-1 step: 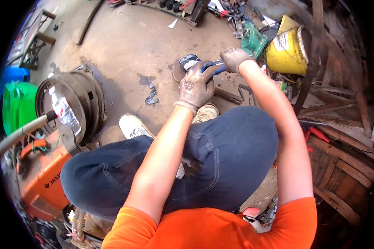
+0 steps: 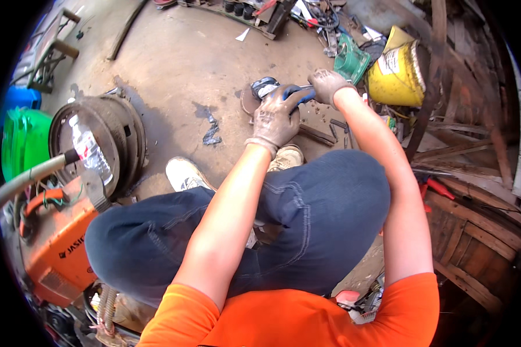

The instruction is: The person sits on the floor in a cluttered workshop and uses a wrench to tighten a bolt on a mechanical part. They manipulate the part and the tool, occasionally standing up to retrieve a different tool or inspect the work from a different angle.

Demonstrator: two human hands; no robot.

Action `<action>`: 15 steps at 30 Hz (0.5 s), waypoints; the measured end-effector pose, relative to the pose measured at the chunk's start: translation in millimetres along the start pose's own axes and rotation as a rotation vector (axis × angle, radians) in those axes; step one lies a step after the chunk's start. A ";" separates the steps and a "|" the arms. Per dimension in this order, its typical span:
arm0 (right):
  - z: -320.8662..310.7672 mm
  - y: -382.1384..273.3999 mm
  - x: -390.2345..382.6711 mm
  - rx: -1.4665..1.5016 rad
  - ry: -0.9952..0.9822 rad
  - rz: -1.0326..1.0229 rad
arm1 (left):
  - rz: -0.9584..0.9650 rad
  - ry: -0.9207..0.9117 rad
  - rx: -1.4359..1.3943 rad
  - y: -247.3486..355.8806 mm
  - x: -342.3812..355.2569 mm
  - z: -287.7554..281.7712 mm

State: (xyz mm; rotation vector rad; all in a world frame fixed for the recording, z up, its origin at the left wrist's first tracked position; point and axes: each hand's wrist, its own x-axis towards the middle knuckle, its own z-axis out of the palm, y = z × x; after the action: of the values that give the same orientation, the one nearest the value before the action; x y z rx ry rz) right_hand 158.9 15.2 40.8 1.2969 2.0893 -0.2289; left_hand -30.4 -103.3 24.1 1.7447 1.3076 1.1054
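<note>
Both my hands wear brownish-grey work gloves and are together over the floor beyond my feet. My left hand [image 2: 275, 118] is closed around what looks like an angle grinder. Its dark and silver head [image 2: 264, 87] and round brown disc [image 2: 249, 102] stick out to the left of the glove. My right hand [image 2: 328, 87] is a fist, just right of the left one. It grips a silver metal tool with a slim shaft [image 2: 308, 87], which runs toward the left fingers; most of it is hidden by the gloves.
Near my right shoe lie a dark metal bar [image 2: 317, 135] and several short rods [image 2: 340, 128]. A yellow bucket [image 2: 391, 81] and a green container [image 2: 351, 58] stand at the right. On the left are a rusty wheel rim [image 2: 134, 133], a plastic bottle [image 2: 90, 149] and an orange machine [image 2: 61, 243].
Hands and tools keep nearly the same pose. The whole view has shifted very slightly.
</note>
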 end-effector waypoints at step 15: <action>-4.6 25.5 6.3 0.017 -0.006 -0.070 | -0.123 0.079 -0.026 9.7 11.5 17.5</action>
State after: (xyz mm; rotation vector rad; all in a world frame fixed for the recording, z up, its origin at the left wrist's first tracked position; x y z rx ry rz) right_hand 176.7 34.6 45.3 1.2325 2.1342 -0.2812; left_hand -9.1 -95.3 28.2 1.5931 1.4219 1.1256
